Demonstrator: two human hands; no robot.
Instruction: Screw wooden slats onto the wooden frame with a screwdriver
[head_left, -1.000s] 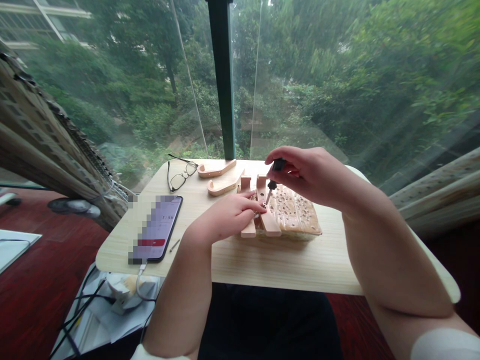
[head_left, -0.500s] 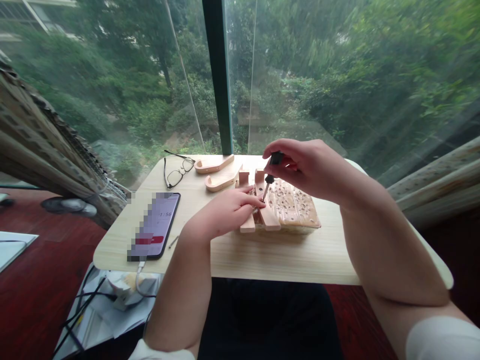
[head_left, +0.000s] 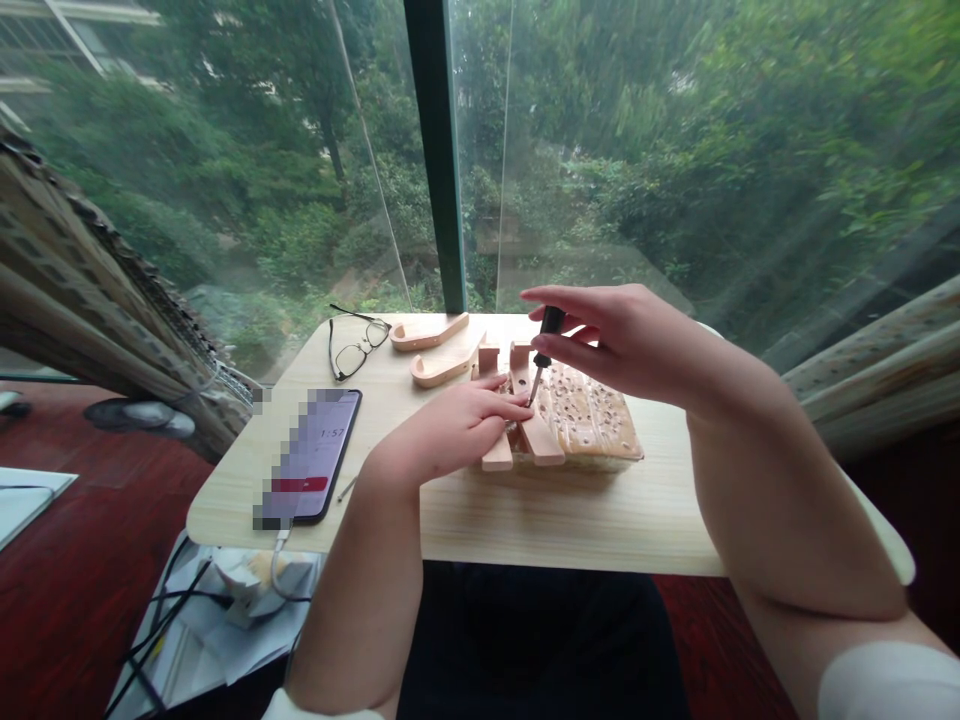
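Observation:
My right hand holds a small screwdriver by its dark handle, between thumb and fingers, with the index finger stretched over the top. Its shaft slants down to a wooden hook with a dark hole near its upturned far end. My left hand lies across this hook and a second wooden hook beside it, steadying them, fingertips close to the screwdriver's tip. Any screw under the tip is hidden. Both hooks rest on a clear-wrapped, seed-topped block.
Two more curved wooden hooks lie at the back of the pale table, near eyeglasses. A phone on a charging cable lies left, with a thin metal screw beside it. Windows stand behind the table.
My right fingers have shifted around the screwdriver handle, the index finger now straighter, and more of the handle shows. My left hand stays on the hooks. The view has tilted slightly.

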